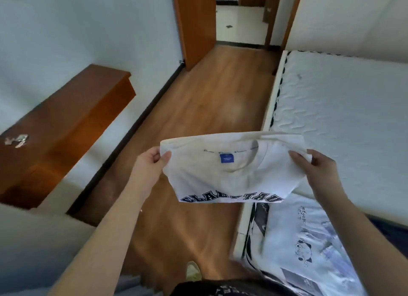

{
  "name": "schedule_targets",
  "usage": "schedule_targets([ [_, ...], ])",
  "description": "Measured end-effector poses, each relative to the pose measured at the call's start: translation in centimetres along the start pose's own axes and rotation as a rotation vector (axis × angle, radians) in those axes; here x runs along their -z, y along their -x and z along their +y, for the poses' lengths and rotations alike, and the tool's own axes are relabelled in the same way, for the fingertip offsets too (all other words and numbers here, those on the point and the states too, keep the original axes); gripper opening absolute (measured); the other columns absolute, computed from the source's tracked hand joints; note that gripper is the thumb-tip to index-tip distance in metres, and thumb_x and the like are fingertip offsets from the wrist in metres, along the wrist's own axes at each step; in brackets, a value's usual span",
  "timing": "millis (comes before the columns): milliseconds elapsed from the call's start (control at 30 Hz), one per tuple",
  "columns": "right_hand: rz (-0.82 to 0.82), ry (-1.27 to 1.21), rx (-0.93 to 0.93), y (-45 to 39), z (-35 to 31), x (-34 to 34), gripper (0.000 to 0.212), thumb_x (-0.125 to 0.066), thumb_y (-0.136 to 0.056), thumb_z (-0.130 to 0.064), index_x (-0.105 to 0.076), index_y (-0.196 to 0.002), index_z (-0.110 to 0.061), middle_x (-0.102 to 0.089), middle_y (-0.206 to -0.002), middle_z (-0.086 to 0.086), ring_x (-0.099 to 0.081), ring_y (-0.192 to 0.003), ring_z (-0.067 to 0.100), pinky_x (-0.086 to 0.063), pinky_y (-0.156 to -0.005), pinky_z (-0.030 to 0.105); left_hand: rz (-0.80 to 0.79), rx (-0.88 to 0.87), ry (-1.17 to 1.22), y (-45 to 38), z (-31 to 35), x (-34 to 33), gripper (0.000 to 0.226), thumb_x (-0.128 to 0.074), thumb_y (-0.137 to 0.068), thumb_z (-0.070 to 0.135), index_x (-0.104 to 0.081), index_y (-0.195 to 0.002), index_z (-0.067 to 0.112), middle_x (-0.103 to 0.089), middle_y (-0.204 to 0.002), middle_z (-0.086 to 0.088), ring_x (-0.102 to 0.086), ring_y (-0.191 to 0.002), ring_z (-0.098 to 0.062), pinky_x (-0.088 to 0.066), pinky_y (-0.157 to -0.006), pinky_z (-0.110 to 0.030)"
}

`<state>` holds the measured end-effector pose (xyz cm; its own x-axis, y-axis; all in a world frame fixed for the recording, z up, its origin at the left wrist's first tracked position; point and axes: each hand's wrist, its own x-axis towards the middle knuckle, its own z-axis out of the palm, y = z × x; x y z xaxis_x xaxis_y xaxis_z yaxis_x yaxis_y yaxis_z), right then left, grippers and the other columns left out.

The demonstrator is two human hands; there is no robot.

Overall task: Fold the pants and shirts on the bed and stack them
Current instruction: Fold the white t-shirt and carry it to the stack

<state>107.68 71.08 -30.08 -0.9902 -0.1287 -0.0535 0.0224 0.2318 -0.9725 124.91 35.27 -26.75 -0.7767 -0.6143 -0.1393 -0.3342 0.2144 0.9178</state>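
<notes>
A folded white shirt (234, 169) with a blue neck label and dark blue block lettering hangs in the air over the floor beside the bed. My left hand (150, 163) pinches its left edge. Its right edge is pinched by my right hand (318, 165). On the bed (342, 110) near its front edge lies another white shirt (298, 240) with a small panda drawing and dark prints, spread flat.
The bare white mattress stretches to the right. A brown wooden shelf (66, 127) juts from the left wall. Wood floor (198, 96) runs ahead to an open doorway (240, 19). My foot shows at the bottom.
</notes>
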Motion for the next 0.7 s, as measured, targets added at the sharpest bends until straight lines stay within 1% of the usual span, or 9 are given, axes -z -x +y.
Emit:
schedule_targets([
  [100,0.113,-0.022,-0.042,1.8,0.0,0.3,0.013,-0.076,-0.082,-0.032,-0.074,-0.083,-0.02,-0.071,-0.078,0.005,-0.06,-0.07,0.014,-0.047,-0.064,0.026,-0.142,-0.065,0.036,-3.7,1.2,-0.7,0.016,-0.061,-0.096,0.02,-0.07,-0.094,0.034,-0.075,-0.092,0.004,-0.066,-0.081,-0.008,-0.053,-0.072,-0.023],
  [167,0.191,-0.027,-0.054,3.2,0.2,0.9,0.014,-0.075,-0.083,-0.032,-0.073,-0.081,-0.018,-0.066,-0.074,0.007,-0.056,-0.065,0.011,-0.043,-0.059,0.025,-0.249,-0.105,0.019,-5.8,2.0,-1.8,0.015,-0.058,-0.097,0.013,-0.071,-0.101,0.019,-0.074,-0.095,-0.007,-0.061,-0.081,-0.014,-0.054,-0.074,-0.038],
  [267,0.305,0.007,-0.075,5.0,0.2,2.2,0.02,-0.075,-0.083,-0.037,-0.072,-0.081,-0.017,-0.059,-0.068,0.003,-0.05,-0.062,0.012,-0.037,-0.055,0.025,-0.377,-0.136,-0.008,-8.4,3.4,-4.8,0.016,-0.056,-0.097,0.01,-0.067,-0.108,0.005,-0.068,-0.108,-0.022,-0.06,-0.089,-0.022,-0.05,-0.09,-0.056],
  [400,0.442,0.011,-0.117,7.1,0.6,5.1,0.015,-0.074,-0.082,-0.043,-0.075,-0.083,-0.027,-0.063,-0.065,0.003,-0.052,-0.057,0.008,-0.039,-0.056,0.024,-0.513,-0.183,-0.01,-10.2,5.8,-10.5,0.015,-0.057,-0.097,0.011,-0.067,-0.107,0.004,-0.069,-0.104,-0.021,-0.058,-0.088,-0.021,-0.051,-0.086,-0.051],
  [467,0.513,0.024,-0.124,8.2,1.5,7.0,0.023,-0.073,-0.081,-0.046,-0.073,-0.081,-0.023,-0.06,-0.063,0.005,-0.049,-0.055,0.007,-0.038,-0.055,0.027,-0.58,-0.21,0.01,-10.8,6.8,-13.6,0.014,-0.057,-0.097,0.009,-0.067,-0.106,0.004,-0.068,-0.1,-0.019,-0.056,-0.088,-0.021,-0.049,-0.083,-0.045],
  [533,0.568,-0.048,-0.151,9.1,2.6,8.8,0.036,-0.074,-0.08,-0.047,-0.069,-0.081,-0.011,-0.054,-0.067,0.012,-0.048,-0.064,0.013,-0.039,-0.062,0.033,-0.634,-0.213,0.02,-11.2,7.7,-16.4,0.015,-0.057,-0.097,0.008,-0.067,-0.107,0.004,-0.068,-0.1,-0.017,-0.058,-0.088,-0.021,-0.049,-0.082,-0.043],
  [600,0.614,-0.077,-0.172,10.0,3.6,10.4,0.048,-0.073,-0.079,-0.05,-0.063,-0.08,-0.003,-0.048,-0.066,0.007,-0.043,-0.064,0.013,-0.036,-0.062,0.028,-0.689,-0.205,0.034,-11.4,8.3,-19.0,0.014,-0.057,-0.098,0.009,-0.067,-0.105,0.004,-0.068,-0.099,-0.014,-0.058,-0.087,-0.02,-0.05,-0.081,-0.042],
  [667,0.653,-0.006,-0.193,10.8,4.0,11.6,0.045,-0.071,-0.079,-0.052,-0.064,-0.076,-0.007,-0.046,-0.06,0.002,-0.038,-0.055,0.009,-0.032,-0.054,0.021,-0.749,-0.205,0.03,-11.3,8.9,-21.5,0.013,-0.057,-0.098,0.01,-0.067,-0.103,0.004,-0.068,-0.096,-0.012,-0.057,-0.086,-0.019,-0.05,-0.08,-0.042],
  [700,0.673,0.006,-0.205,11.3,4.2,12.0,0.042,-0.071,-0.081,-0.05,-0.065,-0.078,-0.009,-0.05,-0.06,0.007,-0.039,-0.054,0.01,-0.032,-0.053,0.022,-0.779,-0.213,0.02,-11.2,9.3,-22.7,0.012,-0.057,-0.098,0.009,-0.067,-0.102,0.005,-0.068,-0.094,-0.01,-0.058,-0.085,-0.019,-0.05,-0.079,-0.041],
])
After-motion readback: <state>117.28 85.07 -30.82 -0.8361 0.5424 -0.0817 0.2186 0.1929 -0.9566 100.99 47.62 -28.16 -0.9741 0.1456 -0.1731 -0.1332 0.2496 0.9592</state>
